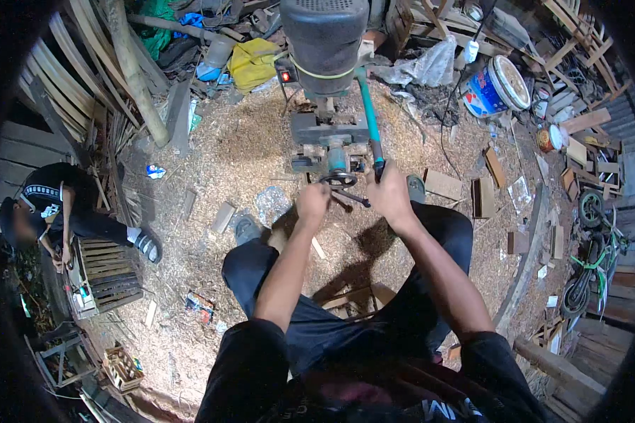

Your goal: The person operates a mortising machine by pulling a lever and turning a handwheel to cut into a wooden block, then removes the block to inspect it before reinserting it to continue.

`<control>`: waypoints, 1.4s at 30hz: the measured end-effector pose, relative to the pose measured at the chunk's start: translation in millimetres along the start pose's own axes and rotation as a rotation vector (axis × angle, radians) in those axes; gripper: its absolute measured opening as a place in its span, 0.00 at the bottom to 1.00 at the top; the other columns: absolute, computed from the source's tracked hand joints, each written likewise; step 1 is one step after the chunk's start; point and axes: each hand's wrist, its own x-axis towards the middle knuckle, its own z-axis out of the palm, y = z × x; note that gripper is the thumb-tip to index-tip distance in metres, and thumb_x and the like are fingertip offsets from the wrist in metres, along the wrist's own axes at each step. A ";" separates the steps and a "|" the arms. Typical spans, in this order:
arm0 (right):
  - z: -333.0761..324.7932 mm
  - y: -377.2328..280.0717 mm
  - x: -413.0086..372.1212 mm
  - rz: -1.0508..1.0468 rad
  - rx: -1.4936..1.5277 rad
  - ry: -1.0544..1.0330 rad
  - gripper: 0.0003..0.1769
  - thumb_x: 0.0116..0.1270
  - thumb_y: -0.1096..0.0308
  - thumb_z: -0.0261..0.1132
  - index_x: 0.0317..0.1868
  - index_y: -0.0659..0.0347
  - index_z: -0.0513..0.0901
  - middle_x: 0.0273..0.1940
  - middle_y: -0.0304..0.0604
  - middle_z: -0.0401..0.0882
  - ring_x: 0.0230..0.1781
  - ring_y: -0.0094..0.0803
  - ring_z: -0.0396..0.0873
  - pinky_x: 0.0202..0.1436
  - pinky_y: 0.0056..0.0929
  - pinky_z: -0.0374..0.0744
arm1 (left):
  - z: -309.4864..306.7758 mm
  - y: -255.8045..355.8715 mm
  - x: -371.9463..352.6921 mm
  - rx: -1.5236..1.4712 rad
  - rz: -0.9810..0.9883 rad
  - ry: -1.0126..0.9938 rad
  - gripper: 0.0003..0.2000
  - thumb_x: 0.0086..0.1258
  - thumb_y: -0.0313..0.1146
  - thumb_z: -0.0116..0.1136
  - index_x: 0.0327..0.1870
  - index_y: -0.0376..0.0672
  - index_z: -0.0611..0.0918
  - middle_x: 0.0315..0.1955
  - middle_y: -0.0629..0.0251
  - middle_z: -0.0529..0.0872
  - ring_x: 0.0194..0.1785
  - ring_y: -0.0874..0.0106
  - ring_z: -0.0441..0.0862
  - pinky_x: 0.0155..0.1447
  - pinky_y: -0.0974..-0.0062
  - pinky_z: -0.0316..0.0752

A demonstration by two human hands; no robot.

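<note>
In front of me stands a drill-press-like machine [324,46] with a dark motor housing and a vise-like clamp [331,130] below it. My right hand [391,196] is closed around the dark grip of its long green lever [369,106], which slants down toward me. At the left edge of a small black handwheel [341,180] my left hand [312,204] is closed, its fingertips partly hidden. Dark rods with knobbed ends [351,199] stick out between my two hands. No separate workpiece can be made out in the clamp.
Wood shavings [254,141] cover the floor, with wood blocks [483,197] to the right. Another person [56,204] sits at the left beside a slatted wooden crate [109,275]. A paint bucket [497,84] stands back right; a small green motorbike [593,257] is far right.
</note>
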 end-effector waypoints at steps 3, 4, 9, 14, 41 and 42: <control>-3.6 -4.8 -6.1 0.098 -0.003 -0.057 0.16 0.63 0.70 0.62 0.39 0.78 0.71 0.30 0.73 0.77 0.36 0.68 0.78 0.40 0.56 0.76 | -19.4 12.6 8.6 -0.132 0.048 0.256 0.13 0.67 0.38 0.57 0.41 0.35 0.81 0.38 0.44 0.82 0.46 0.50 0.79 0.54 0.58 0.73; -4.4 -5.7 -6.1 0.108 -0.003 -0.064 0.16 0.63 0.70 0.62 0.40 0.77 0.71 0.30 0.72 0.78 0.36 0.67 0.79 0.40 0.56 0.76 | -2.2 -2.0 19.4 -0.150 0.228 0.312 0.13 0.68 0.38 0.57 0.43 0.36 0.80 0.40 0.44 0.81 0.47 0.48 0.79 0.55 0.58 0.72; 0.9 -2.4 -8.9 0.116 -0.044 -0.078 0.16 0.63 0.70 0.61 0.43 0.76 0.70 0.32 0.71 0.78 0.37 0.67 0.79 0.42 0.56 0.76 | 17.4 -2.0 29.0 -0.232 0.148 0.099 0.14 0.67 0.38 0.59 0.45 0.36 0.77 0.41 0.46 0.79 0.48 0.47 0.77 0.54 0.57 0.72; 15.3 11.8 -11.3 0.059 -0.026 -0.024 0.15 0.63 0.70 0.60 0.46 0.72 0.71 0.32 0.68 0.79 0.36 0.65 0.79 0.42 0.55 0.75 | 47.6 -22.6 43.2 -0.392 0.190 0.170 0.11 0.62 0.29 0.63 0.41 0.36 0.76 0.39 0.47 0.78 0.45 0.48 0.77 0.51 0.57 0.72; -49.9 -33.5 17.8 0.339 0.445 -0.228 0.10 0.62 0.71 0.60 0.43 0.66 0.75 0.25 0.37 0.71 0.18 0.23 0.69 0.18 0.25 0.68 | 127.2 -23.5 -24.2 -0.265 0.370 -0.055 0.30 0.64 0.33 0.53 0.66 0.27 0.64 0.66 0.39 0.65 0.71 0.48 0.60 0.76 0.60 0.52; -69.7 -57.1 25.4 0.332 0.471 -0.278 0.10 0.60 0.73 0.60 0.41 0.68 0.75 0.25 0.37 0.70 0.18 0.24 0.69 0.18 0.26 0.68 | 131.9 -17.0 -22.7 -0.202 0.354 -0.088 0.31 0.64 0.33 0.53 0.67 0.28 0.63 0.67 0.41 0.63 0.73 0.50 0.58 0.77 0.60 0.50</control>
